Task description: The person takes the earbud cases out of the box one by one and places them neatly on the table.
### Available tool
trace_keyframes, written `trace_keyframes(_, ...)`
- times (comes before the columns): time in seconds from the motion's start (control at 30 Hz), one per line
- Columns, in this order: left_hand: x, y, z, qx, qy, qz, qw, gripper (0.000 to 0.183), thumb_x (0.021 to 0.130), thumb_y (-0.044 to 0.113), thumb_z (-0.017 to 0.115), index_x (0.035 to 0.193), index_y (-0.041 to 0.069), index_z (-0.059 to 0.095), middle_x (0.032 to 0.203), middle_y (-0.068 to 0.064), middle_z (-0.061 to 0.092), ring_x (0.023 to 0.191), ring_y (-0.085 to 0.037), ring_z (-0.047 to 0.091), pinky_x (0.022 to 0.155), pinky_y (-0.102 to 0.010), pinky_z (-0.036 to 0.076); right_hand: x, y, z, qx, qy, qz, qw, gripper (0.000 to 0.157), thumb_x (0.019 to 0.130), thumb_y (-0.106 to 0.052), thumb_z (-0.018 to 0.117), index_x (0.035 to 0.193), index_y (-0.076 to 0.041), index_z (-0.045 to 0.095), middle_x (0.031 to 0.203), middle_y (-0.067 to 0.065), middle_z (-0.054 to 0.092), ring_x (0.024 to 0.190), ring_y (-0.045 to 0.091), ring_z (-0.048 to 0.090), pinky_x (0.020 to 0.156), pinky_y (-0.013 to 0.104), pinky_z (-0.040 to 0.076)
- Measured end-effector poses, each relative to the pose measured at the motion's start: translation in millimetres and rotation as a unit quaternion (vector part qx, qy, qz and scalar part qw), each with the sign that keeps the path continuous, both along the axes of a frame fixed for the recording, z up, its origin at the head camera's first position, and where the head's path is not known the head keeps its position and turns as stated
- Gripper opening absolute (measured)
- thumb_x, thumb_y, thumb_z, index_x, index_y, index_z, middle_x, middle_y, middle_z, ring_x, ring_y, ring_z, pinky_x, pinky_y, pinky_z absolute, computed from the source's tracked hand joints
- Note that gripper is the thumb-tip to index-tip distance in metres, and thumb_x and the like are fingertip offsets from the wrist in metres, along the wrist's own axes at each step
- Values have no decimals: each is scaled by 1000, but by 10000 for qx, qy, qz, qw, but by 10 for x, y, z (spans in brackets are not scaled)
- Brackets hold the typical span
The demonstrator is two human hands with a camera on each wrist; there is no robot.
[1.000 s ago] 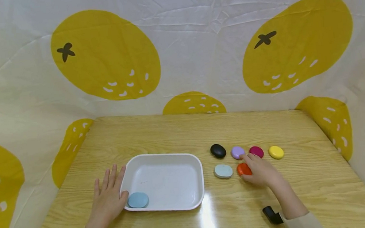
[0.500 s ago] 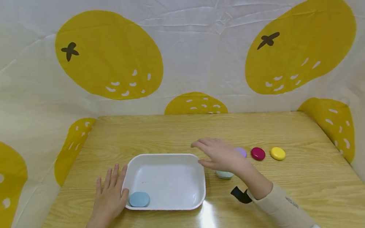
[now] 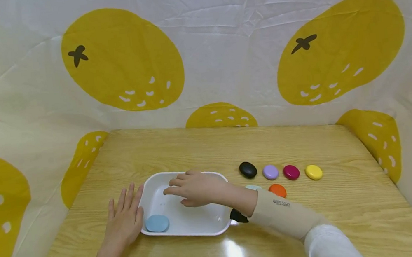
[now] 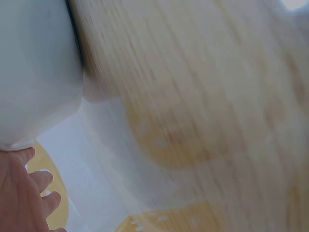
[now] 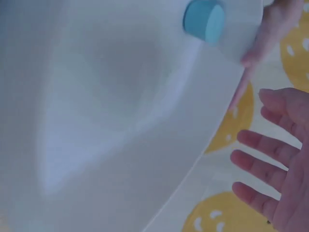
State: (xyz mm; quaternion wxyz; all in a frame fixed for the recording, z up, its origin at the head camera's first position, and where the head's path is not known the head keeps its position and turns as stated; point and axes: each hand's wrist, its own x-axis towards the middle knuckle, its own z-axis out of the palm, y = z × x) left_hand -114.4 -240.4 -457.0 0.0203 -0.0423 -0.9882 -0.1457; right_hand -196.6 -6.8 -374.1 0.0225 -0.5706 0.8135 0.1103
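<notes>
A white rectangular tray (image 3: 186,231) with rounded corners sits on the wooden table. In its near left corner lies a light blue oval piece (image 3: 157,223), thick and flat-faced in the right wrist view (image 5: 205,20). My left hand (image 3: 123,219) lies with straight, spread fingers along the tray's left side, thumb at the rim. Over the tray's middle hovers my right hand (image 3: 198,188), palm down; its fingers (image 5: 263,166) are relaxed and hold nothing. To the tray's right are smooth rounded pieces: black (image 3: 248,170), lilac (image 3: 270,172), crimson (image 3: 291,172), yellow (image 3: 313,172) and orange (image 3: 277,190).
A pale green piece (image 3: 252,187) is mostly hidden behind the right forearm. Black wrist-camera mounts (image 3: 239,216) stick out under the wrists. A white cloth (image 3: 222,69) with yellow fruit prints surrounds the table (image 3: 178,147) at the back and sides.
My right hand has left the orange piece and swung leftward, past the black and pale green ones, to above the tray. The orange piece stays on the table. My left hand keeps its place.
</notes>
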Motion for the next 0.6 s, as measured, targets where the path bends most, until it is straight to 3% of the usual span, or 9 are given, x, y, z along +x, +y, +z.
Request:
trace_keyframes(0.3,16,2,25,26,-63,-37,10000,53,98,25,29,148,16,13,152,-17,9,137,-39,8,105,-61,-3,118,-346,-73,1160,378,434,9916,56,89,-41,53,140,-36,30,136,-11,40,114,7,45,87,21,40)
trace_keyframes(0.6,13,8,26,44,-148,-24,9999,53,98,25,28,148,17,12,152,-17,7,137,-40,7,105,-61,-4,139,-586,-321,1588,-126,342,9866,63,88,-37,56,142,-41,22,137,-14,37,116,6,44,90,23,41)
